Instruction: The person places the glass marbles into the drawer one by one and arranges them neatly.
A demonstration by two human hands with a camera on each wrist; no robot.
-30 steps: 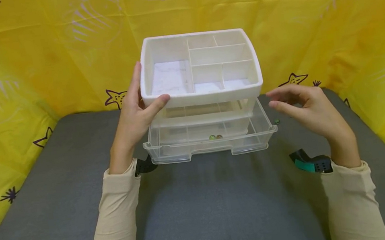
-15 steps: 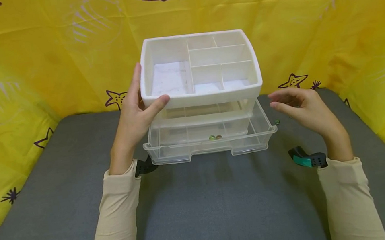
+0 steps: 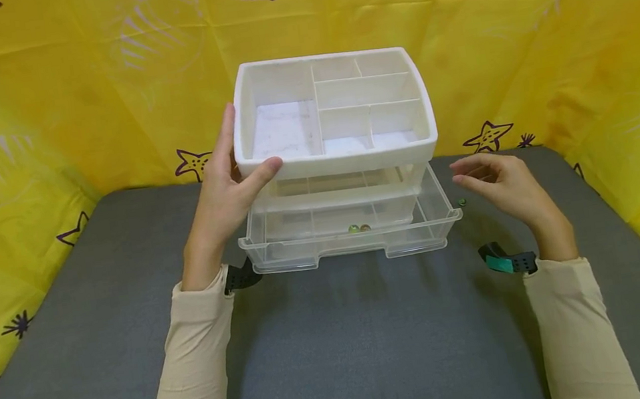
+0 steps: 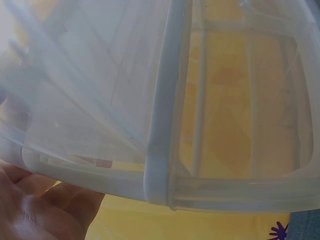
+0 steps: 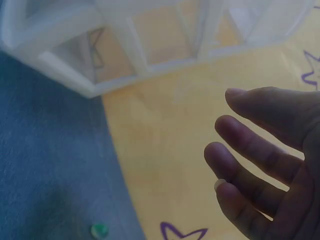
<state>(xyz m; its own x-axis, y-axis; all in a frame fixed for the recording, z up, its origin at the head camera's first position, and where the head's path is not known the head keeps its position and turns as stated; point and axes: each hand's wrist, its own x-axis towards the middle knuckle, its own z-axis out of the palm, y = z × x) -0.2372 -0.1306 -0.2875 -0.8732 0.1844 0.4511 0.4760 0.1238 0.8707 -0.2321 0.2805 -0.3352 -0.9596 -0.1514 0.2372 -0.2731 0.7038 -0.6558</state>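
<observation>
A yellow cloth hangs behind the white organizer and at both its sides. The grey table extends widely to left, to right and in front of the organizer; its far edge runs behind it. The organizer stands upright, with its divided top facing up — from its lower front a clear drawer sticks out, beyond the top rim. At the organizer's left end, the left hand grips it, thumb over the front rim, fingers along the side. Just beside its right end, with a gap between, is the right hand, its fingers relaxed and parted from the thumb. Behind the organizer, purple stars are drawn on the cloth. Two small balls lie in the drawer, at the organizer's front — and one green ball lies to its right, on the table.
</observation>
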